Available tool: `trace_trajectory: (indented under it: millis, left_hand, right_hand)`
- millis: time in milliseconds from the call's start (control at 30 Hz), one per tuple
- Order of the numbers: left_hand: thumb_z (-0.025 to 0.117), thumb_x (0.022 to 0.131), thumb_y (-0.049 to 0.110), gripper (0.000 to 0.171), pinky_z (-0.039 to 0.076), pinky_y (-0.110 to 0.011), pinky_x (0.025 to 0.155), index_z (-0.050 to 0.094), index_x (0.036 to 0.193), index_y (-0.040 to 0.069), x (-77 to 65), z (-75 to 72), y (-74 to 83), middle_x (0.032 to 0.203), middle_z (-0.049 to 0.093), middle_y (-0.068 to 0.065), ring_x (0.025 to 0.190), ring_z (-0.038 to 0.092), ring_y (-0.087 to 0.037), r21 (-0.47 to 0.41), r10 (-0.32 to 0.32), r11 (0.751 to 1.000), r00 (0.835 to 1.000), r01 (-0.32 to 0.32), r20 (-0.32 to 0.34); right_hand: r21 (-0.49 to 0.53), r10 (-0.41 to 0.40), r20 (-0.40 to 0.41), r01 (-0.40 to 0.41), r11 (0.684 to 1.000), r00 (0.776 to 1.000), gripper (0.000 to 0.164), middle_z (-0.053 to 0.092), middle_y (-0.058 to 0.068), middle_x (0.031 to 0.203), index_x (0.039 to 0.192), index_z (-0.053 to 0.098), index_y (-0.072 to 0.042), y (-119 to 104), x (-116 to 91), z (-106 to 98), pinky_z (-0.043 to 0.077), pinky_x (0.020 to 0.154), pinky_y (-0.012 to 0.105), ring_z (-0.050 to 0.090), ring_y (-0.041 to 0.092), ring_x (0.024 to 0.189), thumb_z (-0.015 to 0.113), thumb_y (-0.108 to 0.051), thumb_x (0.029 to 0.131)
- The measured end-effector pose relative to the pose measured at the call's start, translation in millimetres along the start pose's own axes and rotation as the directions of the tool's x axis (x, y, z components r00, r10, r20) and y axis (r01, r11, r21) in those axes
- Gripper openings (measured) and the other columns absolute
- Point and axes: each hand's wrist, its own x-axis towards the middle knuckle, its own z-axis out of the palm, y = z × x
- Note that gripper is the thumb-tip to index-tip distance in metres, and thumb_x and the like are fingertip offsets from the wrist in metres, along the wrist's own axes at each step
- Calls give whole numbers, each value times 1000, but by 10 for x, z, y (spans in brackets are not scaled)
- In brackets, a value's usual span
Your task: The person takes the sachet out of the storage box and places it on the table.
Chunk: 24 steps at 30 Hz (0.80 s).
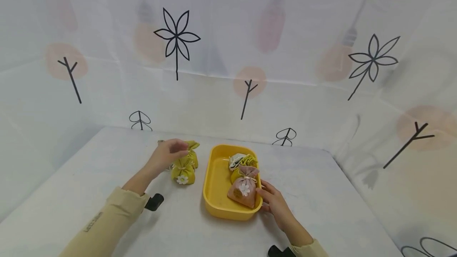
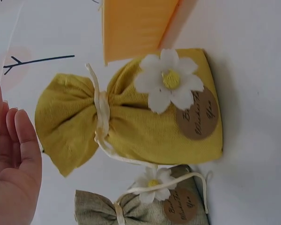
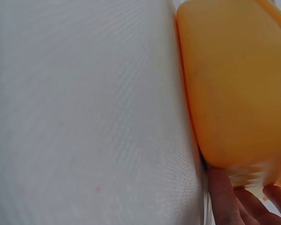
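Observation:
My left hand (image 1: 166,158) hovers beside the gathered tops of yellow-green drawstring pouches, its fingers bent a little and holding nothing. The front pouch (image 1: 185,166) bears a white flower; another yellow-green pouch (image 1: 193,156) stands behind it. In the left wrist view, a yellow pouch (image 2: 154,136) has a cream tie and a round brown tag, with a grey pouch (image 2: 152,211) beside it. My right hand (image 1: 280,208) touches the right outer wall of a yellow plastic tray (image 1: 214,187), fingers against its side. Inside the tray's right half lies a pink pouch (image 1: 250,196) with a white flower.
Behind the pink pouch, a yellow pouch (image 1: 250,160) and a whitish pouch (image 1: 235,161) sit in the tray. The white-covered table (image 1: 307,181) meets a pale patterned cloth backdrop (image 1: 210,102) at the back and sides.

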Motion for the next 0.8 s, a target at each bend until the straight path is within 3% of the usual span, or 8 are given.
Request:
trace_trajectory:
  millis: [233,467,800]
  left_hand:
    - [65,89,22,24,49,-36,85,63,110,11,-14,94,109,104,64,-2,98,58,-19,34,-8,999,1000,7,12]
    - [65,89,19,22,50,-32,82,64,109,12,7,236,184,104,64,-2,94,59,-18,-75,44,996,998,-40,52]
    - [67,87,20,19,50,-33,82,65,105,11,92,496,381,95,65,1,89,59,-15,-118,104,989,990,-92,98]
  right_hand:
    - [12,12,-17,-12,1000,1000,56,42,25,134,140,36,1,0,6,14,53,79,37,55,30,108,53,-27,94]
    - [7,9,2,-9,1000,1000,57,40,26,136,140,34,1,-1,-2,23,52,80,39,53,33,110,52,-28,95]
    - [-5,-7,26,7,1000,1000,57,38,26,137,141,33,0,-8,0,-16,51,83,40,48,37,116,51,-29,95]
